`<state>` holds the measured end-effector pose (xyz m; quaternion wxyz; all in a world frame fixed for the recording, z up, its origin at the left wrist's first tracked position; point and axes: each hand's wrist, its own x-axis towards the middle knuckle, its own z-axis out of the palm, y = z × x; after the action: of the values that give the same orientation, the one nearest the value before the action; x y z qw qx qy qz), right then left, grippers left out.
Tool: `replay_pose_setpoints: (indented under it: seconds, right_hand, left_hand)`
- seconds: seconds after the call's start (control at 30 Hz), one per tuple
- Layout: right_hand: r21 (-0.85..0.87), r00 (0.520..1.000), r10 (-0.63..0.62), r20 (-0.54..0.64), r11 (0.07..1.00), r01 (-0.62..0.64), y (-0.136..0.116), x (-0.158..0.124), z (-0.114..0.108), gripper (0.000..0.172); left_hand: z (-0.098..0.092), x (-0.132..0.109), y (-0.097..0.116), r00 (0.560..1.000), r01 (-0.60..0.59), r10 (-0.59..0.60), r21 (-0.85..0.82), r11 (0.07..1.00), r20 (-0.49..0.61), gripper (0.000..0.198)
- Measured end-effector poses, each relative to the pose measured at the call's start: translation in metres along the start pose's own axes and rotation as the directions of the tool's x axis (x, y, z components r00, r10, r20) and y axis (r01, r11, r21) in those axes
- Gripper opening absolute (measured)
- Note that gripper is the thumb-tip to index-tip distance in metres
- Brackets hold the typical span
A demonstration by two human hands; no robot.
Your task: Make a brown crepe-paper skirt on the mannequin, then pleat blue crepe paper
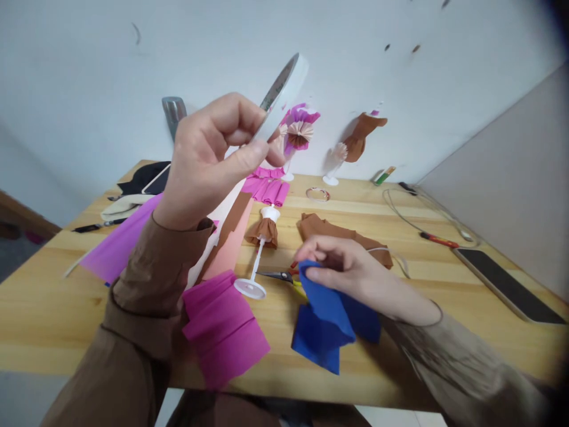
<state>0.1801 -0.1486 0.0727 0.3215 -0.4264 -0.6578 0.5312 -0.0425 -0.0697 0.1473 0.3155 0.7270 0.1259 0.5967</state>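
Raised above the table, my left hand (208, 157) grips a roll of white tape (292, 86) between thumb and fingers. Lower on the right, my right hand (355, 276) pinches a folded piece of blue crepe paper (326, 323) that hangs down over the table. Scissors (282, 276) lie partly hidden behind that paper. Between my hands a small white dress-form stand (258, 261) lies on its side, wearing a gathered brown skirt (265, 230). A magenta crepe paper sheet (226, 332) is near the front edge. Behind my right hand lies brown crepe paper (331, 228).
Two dressed stands, one in pink and purple (299, 133) and one in brown (362, 136), are by the wall. A phone (507, 284), a red-handled tool (438, 239) and a cable (395, 216) lie right. Purple paper (120, 243) and a pen (91, 227) are left.
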Motion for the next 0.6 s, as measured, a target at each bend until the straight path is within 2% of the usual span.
replay_pose_setpoints:
  seconds: [0.1, 0.27, 0.33, 0.43, 0.53, 0.6]
  right_hand:
    - [-0.049, 0.996, -0.024, -0.092, 0.999, 0.020, -0.005, 0.014, 0.000, 0.026]
    - [-0.003, 0.989, -0.049, -0.138, 0.999, 0.049, -0.009, 0.027, -0.004, 0.039]
    - [-0.011, 0.988, -0.062, -0.144, 0.998, 0.061, -0.013, 0.028, -0.007, 0.032]
    - [-0.026, 0.981, -0.112, -0.156, 0.994, 0.109, -0.021, 0.025, -0.013, 0.018]
    - [0.000, 0.978, -0.120, -0.171, 0.992, 0.122, -0.024, 0.022, -0.020, 0.019]
    - [0.050, 0.975, -0.094, -0.200, 0.993, 0.106, -0.021, 0.022, -0.025, 0.022]
  left_hand:
    - [-0.002, 0.001, 0.001, 0.995, 0.020, -0.030, 0.105, 0.994, 0.094, 0.010]
    - [0.001, 0.003, -0.007, 0.945, 0.165, -0.232, 0.276, 0.947, 0.231, 0.009]
    - [0.004, 0.003, -0.010, 0.903, 0.214, -0.312, 0.323, 0.922, 0.294, 0.010]
    - [0.008, 0.003, -0.014, 0.809, 0.333, -0.458, 0.356, 0.873, 0.367, 0.010]
    - [0.014, 0.003, -0.018, 0.723, 0.470, -0.557, 0.298, 0.830, 0.409, 0.008]
    - [0.017, 0.003, -0.023, 0.690, 0.541, -0.584, 0.233, 0.808, 0.427, 0.007]
